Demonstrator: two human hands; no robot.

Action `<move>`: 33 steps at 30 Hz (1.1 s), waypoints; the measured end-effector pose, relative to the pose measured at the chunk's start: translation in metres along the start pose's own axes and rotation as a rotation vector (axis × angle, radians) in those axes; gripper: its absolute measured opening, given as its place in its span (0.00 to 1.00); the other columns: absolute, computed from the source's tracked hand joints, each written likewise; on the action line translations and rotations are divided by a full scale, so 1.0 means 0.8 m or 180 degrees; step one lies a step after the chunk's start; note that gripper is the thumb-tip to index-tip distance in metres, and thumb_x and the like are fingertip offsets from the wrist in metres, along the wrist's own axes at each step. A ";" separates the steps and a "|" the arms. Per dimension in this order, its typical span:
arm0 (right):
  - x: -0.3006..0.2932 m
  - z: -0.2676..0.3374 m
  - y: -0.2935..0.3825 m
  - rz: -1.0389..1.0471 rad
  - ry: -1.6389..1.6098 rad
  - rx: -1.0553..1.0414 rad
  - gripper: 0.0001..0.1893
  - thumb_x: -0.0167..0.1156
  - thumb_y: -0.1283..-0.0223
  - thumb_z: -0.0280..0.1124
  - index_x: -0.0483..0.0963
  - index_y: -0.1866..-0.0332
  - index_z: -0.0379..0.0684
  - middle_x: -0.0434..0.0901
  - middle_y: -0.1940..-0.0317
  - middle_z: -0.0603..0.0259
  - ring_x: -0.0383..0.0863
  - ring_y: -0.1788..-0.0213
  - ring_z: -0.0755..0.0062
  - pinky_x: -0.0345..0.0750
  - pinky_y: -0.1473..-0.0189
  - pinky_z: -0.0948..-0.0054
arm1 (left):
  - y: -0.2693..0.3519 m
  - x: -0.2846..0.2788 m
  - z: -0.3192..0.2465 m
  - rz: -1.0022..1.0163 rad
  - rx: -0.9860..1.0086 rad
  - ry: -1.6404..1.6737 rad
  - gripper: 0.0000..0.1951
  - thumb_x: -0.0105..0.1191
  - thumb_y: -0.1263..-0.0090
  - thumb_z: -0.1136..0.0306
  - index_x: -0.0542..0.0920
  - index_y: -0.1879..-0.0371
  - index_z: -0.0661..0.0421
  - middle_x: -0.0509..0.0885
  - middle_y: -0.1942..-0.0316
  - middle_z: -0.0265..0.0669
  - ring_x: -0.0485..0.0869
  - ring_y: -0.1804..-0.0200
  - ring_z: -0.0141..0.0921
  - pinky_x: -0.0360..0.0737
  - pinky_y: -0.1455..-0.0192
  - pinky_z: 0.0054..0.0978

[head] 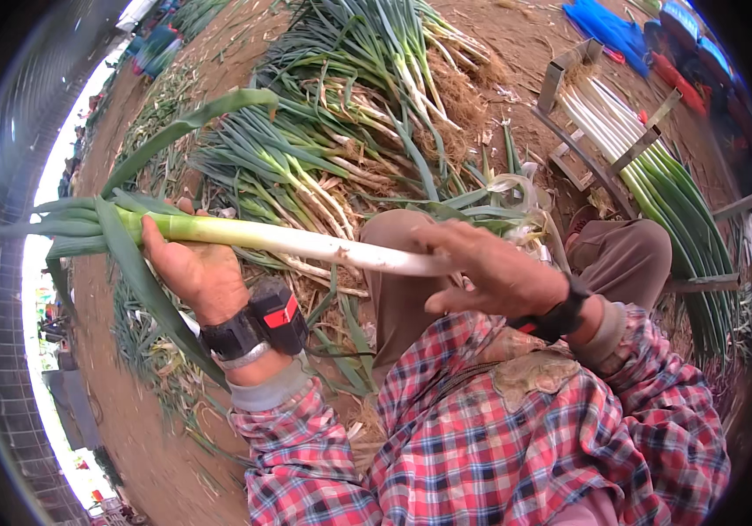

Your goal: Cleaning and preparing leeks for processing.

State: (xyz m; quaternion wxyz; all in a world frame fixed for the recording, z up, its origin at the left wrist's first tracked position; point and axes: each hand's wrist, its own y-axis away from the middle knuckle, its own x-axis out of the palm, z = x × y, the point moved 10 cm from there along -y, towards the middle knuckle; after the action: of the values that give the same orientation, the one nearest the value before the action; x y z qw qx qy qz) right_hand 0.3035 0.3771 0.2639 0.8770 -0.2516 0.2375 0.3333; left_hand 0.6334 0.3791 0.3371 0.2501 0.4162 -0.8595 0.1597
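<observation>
My left hand [195, 263] is closed around a large green onion [284, 242] where its white shaft turns green. Its leaves spread out to the left, one of them hanging across my left wrist. The pale shaft reaches right, over my knee, with a small brown mark on it. At its root end is my right hand [494, 266], slightly blurred, with thumb and fingers apart on either side of the tip. Part of that tip is hidden by the hand; whether the fingers touch it is unclear.
Untrimmed green onions with roots [362, 118] lie heaped ahead on the soil. To the right, a metal frame [635, 150] holds a bundle of cleaned green onions [672, 204]. Peeled leaf scraps [514, 191] lie near my knees. Blue cloth [609, 33] is at the far right.
</observation>
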 end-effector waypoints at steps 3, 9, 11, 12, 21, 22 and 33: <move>0.020 -0.012 -0.012 0.0155 0.0373 0.0414 0.29 0.65 0.42 0.43 0.68 0.40 0.40 0.73 0.47 0.47 0.74 0.44 0.47 0.72 0.47 0.54 | 0.025 0.029 0.006 0.0465 -0.0478 0.0674 0.16 0.53 0.26 0.59 0.73 0.50 0.58 0.78 0.55 0.39 0.78 0.58 0.33 0.76 0.55 0.33; 0.027 -0.008 -0.011 -0.0197 0.0589 0.0283 0.25 0.63 0.42 0.39 0.68 0.41 0.44 0.72 0.43 0.53 0.76 0.47 0.53 0.72 0.53 0.56 | 0.030 0.049 0.032 0.1511 -0.0977 0.1124 0.11 0.57 0.27 0.61 0.76 0.56 0.56 0.74 0.71 0.29 0.73 0.71 0.24 0.75 0.69 0.22; 0.027 0.011 -0.028 -0.0681 0.1151 -0.0036 0.25 0.62 0.42 0.38 0.68 0.40 0.44 0.71 0.42 0.54 0.76 0.48 0.56 0.72 0.52 0.58 | 0.046 0.044 0.059 0.0836 -0.0901 0.0784 0.10 0.58 0.28 0.61 0.74 0.66 0.52 0.70 0.78 0.25 0.69 0.76 0.21 0.73 0.72 0.22; 0.026 0.025 -0.041 -0.1060 0.1269 -0.0248 0.25 0.61 0.42 0.38 0.67 0.39 0.44 0.72 0.43 0.54 0.76 0.49 0.57 0.72 0.52 0.59 | 0.058 0.043 0.069 0.0594 -0.0818 0.0608 0.10 0.58 0.28 0.61 0.74 0.67 0.51 0.69 0.79 0.25 0.69 0.76 0.21 0.73 0.72 0.22; 0.061 0.034 -0.106 -0.0046 0.0892 0.0179 0.25 0.59 0.38 0.39 0.67 0.37 0.43 0.76 0.43 0.55 0.79 0.47 0.61 0.73 0.46 0.61 | 0.070 0.042 0.051 0.0393 -0.0723 0.0295 0.12 0.57 0.28 0.65 0.70 0.72 0.51 0.69 0.79 0.26 0.69 0.75 0.24 0.73 0.68 0.24; 0.052 0.007 -0.078 -0.0292 0.0806 -0.0126 0.24 0.60 0.38 0.41 0.68 0.39 0.43 0.76 0.44 0.54 0.77 0.43 0.60 0.71 0.43 0.59 | 0.066 0.039 0.055 0.0389 -0.0777 0.0407 0.12 0.57 0.27 0.65 0.70 0.71 0.52 0.69 0.79 0.27 0.69 0.74 0.24 0.73 0.68 0.24; -0.028 -0.015 0.018 -0.0983 0.1016 -0.0065 0.31 0.67 0.43 0.44 0.68 0.37 0.42 0.70 0.39 0.47 0.70 0.37 0.51 0.67 0.37 0.59 | 0.065 0.042 0.032 0.0696 -0.0401 -0.0022 0.11 0.61 0.31 0.63 0.73 0.68 0.52 0.78 0.70 0.33 0.79 0.66 0.31 0.79 0.60 0.31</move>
State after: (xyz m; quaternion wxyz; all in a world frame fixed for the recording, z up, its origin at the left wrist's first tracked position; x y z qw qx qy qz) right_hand 0.2755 0.3691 0.2635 0.8663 -0.3435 0.3286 0.1533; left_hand 0.5671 0.3766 0.3311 0.2540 0.3040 -0.9089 0.1303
